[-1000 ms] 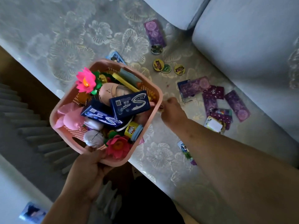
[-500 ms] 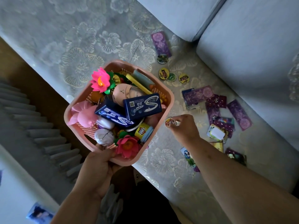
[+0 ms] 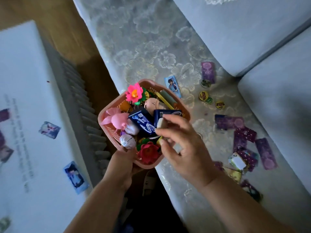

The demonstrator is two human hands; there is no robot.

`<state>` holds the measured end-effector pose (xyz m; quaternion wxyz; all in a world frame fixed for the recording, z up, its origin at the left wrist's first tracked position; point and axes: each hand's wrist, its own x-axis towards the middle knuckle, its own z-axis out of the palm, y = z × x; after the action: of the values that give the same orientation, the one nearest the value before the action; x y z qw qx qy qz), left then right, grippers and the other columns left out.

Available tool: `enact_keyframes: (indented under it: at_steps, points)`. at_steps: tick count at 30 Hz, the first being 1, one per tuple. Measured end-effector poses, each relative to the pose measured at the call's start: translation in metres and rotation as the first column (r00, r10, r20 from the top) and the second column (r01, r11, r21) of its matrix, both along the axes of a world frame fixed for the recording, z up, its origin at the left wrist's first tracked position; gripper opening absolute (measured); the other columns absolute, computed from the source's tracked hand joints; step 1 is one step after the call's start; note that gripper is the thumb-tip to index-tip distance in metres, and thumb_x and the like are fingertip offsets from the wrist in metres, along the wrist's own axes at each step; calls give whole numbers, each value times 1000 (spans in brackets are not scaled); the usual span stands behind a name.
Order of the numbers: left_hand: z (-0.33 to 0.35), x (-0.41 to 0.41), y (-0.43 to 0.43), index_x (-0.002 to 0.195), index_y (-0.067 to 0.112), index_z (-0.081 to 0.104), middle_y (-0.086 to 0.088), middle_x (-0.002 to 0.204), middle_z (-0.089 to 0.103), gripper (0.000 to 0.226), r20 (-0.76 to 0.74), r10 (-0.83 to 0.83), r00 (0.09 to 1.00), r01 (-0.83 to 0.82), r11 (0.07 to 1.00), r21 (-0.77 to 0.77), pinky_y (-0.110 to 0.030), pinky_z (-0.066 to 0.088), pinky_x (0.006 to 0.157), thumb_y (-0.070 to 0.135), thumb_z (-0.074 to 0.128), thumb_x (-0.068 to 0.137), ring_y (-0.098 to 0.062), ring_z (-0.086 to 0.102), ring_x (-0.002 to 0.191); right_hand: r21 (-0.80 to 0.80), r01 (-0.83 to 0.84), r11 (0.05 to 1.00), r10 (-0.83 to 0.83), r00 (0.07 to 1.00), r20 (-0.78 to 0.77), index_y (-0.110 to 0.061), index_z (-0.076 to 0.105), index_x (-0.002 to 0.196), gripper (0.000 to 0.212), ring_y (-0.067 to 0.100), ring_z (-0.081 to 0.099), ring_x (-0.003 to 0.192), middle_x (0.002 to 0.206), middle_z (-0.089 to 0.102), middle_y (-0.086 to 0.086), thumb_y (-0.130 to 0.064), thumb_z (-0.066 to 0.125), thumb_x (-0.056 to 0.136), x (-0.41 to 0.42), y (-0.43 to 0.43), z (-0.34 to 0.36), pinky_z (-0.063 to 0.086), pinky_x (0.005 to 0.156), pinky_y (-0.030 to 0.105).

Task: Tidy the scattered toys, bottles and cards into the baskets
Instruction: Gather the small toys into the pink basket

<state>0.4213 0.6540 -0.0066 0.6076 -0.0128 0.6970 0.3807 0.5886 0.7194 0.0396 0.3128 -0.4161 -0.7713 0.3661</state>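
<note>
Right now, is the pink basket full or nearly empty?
Full: the pink basket is heaped to its rim with toy flowers and blue boxes.

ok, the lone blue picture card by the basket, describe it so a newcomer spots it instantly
Start at the pink basket held over the front edge of the grey floral sofa cover. Just off the basket's far right rim, the blue picture card lies flat on the cover. It is pale blue with a dark-haired figure printed on it, unlike the purple cards and round tokens farther right.

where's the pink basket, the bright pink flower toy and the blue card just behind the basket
pink basket (image 3: 107, 130), head view, bare left wall
bright pink flower toy (image 3: 134, 94), head view, petals
blue card (image 3: 173, 86), head view, printed face
</note>
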Motion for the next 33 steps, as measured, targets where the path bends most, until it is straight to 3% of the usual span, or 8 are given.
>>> enact_keyframes:
  at_steps: [3, 6, 12, 15, 18, 21, 25, 33]
  points:
    - [23, 3, -24, 107, 6, 68, -19, 95, 75, 21, 17, 66, 998, -67, 997, 45, -43, 59, 74, 3, 52, 94, -32, 73, 82, -10, -108, 994, 108, 992, 60, -16, 72, 103, 22, 20, 55, 115, 135, 51, 4, -24, 57, 89, -15, -23, 8, 54, 87, 32]
    - [41, 1, -57, 104, 3, 68, -18, 90, 75, 18, 9, 159, 987, -159, 987, 31, -39, 60, 68, 2, 53, 94, -29, 73, 77, 31, -37, 999, 35, 998, 48, -13, 69, 99, 18, 18, 58, 99, 118, 54, 3, -21, 55, 89, -17, -34, 19, 52, 82, 22]
    - [62, -17, -124, 110, 3, 62, -25, 95, 73, 25, -3, 316, 949, -316, 949, 12, -49, 60, 74, -7, 49, 91, -41, 70, 86, 81, 71, 994, -84, 982, 171, -8, 63, 102, 19, 26, 53, 105, 110, 54, 10, -4, 66, 84, -25, -45, 27, 33, 91, 2]
    - [70, -29, -158, 111, 4, 61, -24, 93, 74, 28, -10, 369, 930, -368, 930, 3, -48, 61, 69, -10, 47, 91, -39, 71, 81, -31, 100, 995, -88, 960, 265, -3, 59, 111, 26, 32, 52, 107, 114, 54, 17, -11, 65, 87, -38, -49, 23, 40, 92, 23]
    - [80, -39, -193, 109, 0, 62, -27, 97, 72, 29, -26, 403, 915, -403, 915, 12, -54, 59, 77, -13, 45, 90, -41, 70, 85, -185, 66, 980, 6, 931, 364, 0, 54, 125, 38, 37, 51, 116, 123, 53, 21, -18, 60, 92, -62, -57, 20, 43, 100, 45]
    - [87, -52, -231, 107, -2, 61, -30, 100, 71, 25, -40, 449, 892, -450, 893, 7, -61, 55, 82, -14, 46, 90, -48, 68, 94, -424, 16, 905, 186, 884, 430, -7, 51, 133, 43, 33, 52, 122, 130, 57, 15, -32, 48, 99, -92, -67, 19, 42, 102, 42]
    - [93, -67, -276, 114, -2, 59, -27, 99, 72, 29, -45, 490, 870, -491, 871, 1, -53, 60, 76, -13, 48, 90, -45, 69, 92, -572, -88, 815, 370, 839, 398, -22, 65, 92, 39, 33, 65, 88, 88, 69, 7, -53, 41, 94, -126, -83, 10, 55, 82, 50]
    - [96, -97, -359, 112, -4, 61, -26, 98, 72, 25, -87, 550, 831, -555, 830, -55, -53, 58, 82, -8, 54, 88, -41, 72, 89, -685, -292, 667, 677, 622, 394, -23, 69, 90, 27, 21, 68, 85, 80, 73, -3, -37, 48, 98, -196, -129, 22, 56, 82, 43]
